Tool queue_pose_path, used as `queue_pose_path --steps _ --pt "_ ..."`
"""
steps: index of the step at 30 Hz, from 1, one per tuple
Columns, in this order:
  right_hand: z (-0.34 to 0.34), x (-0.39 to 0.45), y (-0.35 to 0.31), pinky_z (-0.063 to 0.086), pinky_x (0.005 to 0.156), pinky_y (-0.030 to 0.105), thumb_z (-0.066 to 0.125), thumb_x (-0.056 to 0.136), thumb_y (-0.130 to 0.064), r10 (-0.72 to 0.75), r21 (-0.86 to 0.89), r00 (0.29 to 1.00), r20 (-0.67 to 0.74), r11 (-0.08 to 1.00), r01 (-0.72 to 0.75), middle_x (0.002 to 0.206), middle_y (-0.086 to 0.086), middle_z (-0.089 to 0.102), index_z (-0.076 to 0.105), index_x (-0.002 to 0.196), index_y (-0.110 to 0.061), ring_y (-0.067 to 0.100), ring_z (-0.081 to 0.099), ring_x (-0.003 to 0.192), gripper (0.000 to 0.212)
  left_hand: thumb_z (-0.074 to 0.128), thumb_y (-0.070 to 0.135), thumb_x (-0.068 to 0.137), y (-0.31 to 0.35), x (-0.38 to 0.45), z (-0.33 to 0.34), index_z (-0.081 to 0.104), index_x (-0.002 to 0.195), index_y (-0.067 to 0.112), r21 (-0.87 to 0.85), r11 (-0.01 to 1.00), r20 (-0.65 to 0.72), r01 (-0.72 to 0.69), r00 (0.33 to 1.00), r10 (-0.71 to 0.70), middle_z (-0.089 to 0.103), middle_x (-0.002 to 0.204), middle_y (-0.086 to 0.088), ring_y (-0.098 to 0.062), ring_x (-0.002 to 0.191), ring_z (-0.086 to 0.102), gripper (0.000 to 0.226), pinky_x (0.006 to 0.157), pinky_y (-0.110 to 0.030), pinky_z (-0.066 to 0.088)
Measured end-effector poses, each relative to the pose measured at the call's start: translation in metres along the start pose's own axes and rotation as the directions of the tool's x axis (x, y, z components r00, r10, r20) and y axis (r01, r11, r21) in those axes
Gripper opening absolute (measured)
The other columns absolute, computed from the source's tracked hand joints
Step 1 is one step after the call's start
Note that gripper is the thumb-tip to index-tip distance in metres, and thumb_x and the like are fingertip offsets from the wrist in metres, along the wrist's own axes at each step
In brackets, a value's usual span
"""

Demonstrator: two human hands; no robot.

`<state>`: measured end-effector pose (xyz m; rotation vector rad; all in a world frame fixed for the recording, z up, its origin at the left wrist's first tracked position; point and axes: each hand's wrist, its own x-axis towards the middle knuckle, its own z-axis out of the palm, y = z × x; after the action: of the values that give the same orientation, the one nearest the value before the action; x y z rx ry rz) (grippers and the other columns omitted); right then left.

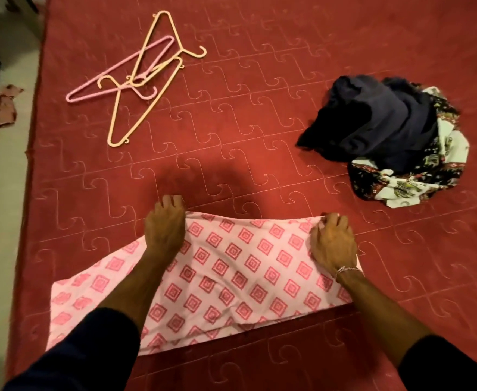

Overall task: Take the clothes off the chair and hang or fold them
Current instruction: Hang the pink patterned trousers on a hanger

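A pale pink cloth with darker pink diamond prints [231, 272] lies folded flat on the red bed cover, near its front. My left hand [165, 221] grips the cloth's far left corner with curled fingers. My right hand [331, 239], a silver bracelet on its wrist, pinches the far right corner. A heap of other clothes sits at the right: a dark navy garment [378, 119] on top of a black and white floral one [418, 179]. No chair is in view.
Three plastic hangers lie tangled at the back left of the red quilted bed cover [259, 80]: a pink hanger [113, 71] and two peach ones [144, 108]. The bed's left edge borders a pale floor, where a crumpled pinkish cloth [2, 105] lies.
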<state>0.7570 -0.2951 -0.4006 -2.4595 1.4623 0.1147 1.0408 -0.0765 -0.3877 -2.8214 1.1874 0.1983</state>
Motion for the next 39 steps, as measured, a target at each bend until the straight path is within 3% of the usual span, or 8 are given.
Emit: queue_pose_path --steps 5,10,19,23,26,33,36,39 --pt "0.008 -0.013 -0.032 0.045 0.090 0.052 0.040 0.094 -0.058 0.169 -0.094 0.986 0.016 0.981 -0.167 0.128 0.027 0.046 0.039 0.138 -0.004 0.043 0.048 0.112 0.069 0.079 0.014 0.080 0.007 -0.016 0.023 0.061 0.102 0.000 -0.144 0.989 -0.036 0.025 0.999 -0.031 0.062 0.097 -0.019 -0.031 0.083 0.060 0.032 0.073 -0.041 0.056" --pt "0.028 -0.032 -0.105 0.006 0.120 0.058 0.029 0.102 -0.052 -0.074 -0.064 0.994 0.077 0.995 0.079 0.163 0.025 0.011 0.017 0.158 -0.016 0.043 0.007 0.151 0.067 0.046 0.028 0.102 0.006 -0.038 0.045 0.052 0.134 -0.004 -0.201 0.979 -0.121 -0.033 0.993 0.009 0.049 0.143 -0.028 -0.042 0.133 0.047 0.046 0.110 -0.053 0.040" --pt "0.041 -0.006 -0.250 0.011 0.125 0.042 0.042 0.105 -0.023 -0.553 0.132 0.824 0.125 0.832 0.538 0.166 0.015 0.013 0.021 0.158 -0.012 0.029 0.010 0.154 0.058 0.014 0.044 0.105 -0.033 -0.029 0.054 0.015 0.157 0.011 -0.236 0.957 -0.002 -0.171 0.985 0.175 0.008 0.165 -0.009 -0.022 0.154 0.006 0.062 0.125 -0.043 0.005" --pt "0.043 0.020 -0.304 0.021 0.124 0.041 0.045 0.103 -0.015 -0.653 0.158 0.740 0.159 0.757 0.634 0.164 0.013 0.020 0.023 0.157 -0.009 0.029 0.019 0.152 0.059 0.004 0.044 0.103 -0.064 -0.013 0.054 0.005 0.158 0.015 -0.186 0.962 0.031 -0.199 0.978 0.209 0.007 0.166 -0.007 -0.022 0.154 0.004 0.062 0.124 -0.049 0.007" --pt "0.042 0.043 -0.347 0.027 0.122 0.039 0.045 0.101 -0.008 -0.711 0.201 0.672 0.207 0.703 0.682 0.162 0.014 0.025 0.026 0.156 -0.008 0.030 0.027 0.148 0.058 -0.014 0.067 0.091 -0.091 0.007 0.048 -0.007 0.154 0.022 -0.175 0.963 0.070 -0.205 0.973 0.220 -0.007 0.164 -0.005 -0.023 0.153 -0.007 0.078 0.123 -0.053 -0.001" --pt "0.032 0.084 -0.437 0.039 0.112 0.046 0.041 0.102 -0.004 -0.780 0.142 0.572 0.255 0.615 0.776 0.164 0.015 0.020 0.038 0.146 0.000 0.041 0.044 0.135 0.044 -0.005 0.088 0.077 -0.112 0.033 0.058 -0.021 0.155 0.020 -0.248 0.952 0.122 -0.177 0.970 0.212 -0.028 0.162 -0.003 -0.017 0.148 -0.029 0.105 0.120 -0.058 -0.012" --pt "0.055 0.111 -0.469 0.043 0.108 0.049 0.048 0.099 -0.008 -0.748 0.203 0.593 0.298 0.657 0.726 0.168 0.006 0.007 0.040 0.142 -0.003 0.038 0.044 0.136 0.045 0.008 0.085 0.084 -0.115 0.034 0.064 -0.020 0.156 0.018 -0.293 0.940 0.105 -0.176 0.971 0.215 -0.032 0.161 0.001 -0.014 0.147 -0.030 0.102 0.119 -0.056 -0.014" --pt "0.065 0.118 -0.477 0.041 0.110 0.049 0.057 0.096 -0.017 -0.718 0.157 0.623 0.310 0.685 0.711 0.165 0.009 0.018 0.031 0.147 -0.003 0.036 0.041 0.135 0.059 0.004 0.086 0.082 -0.117 0.035 0.065 -0.020 0.156 0.018 -0.317 0.931 0.112 -0.183 0.967 0.228 -0.033 0.160 0.000 -0.013 0.146 -0.032 0.103 0.118 -0.055 -0.017"
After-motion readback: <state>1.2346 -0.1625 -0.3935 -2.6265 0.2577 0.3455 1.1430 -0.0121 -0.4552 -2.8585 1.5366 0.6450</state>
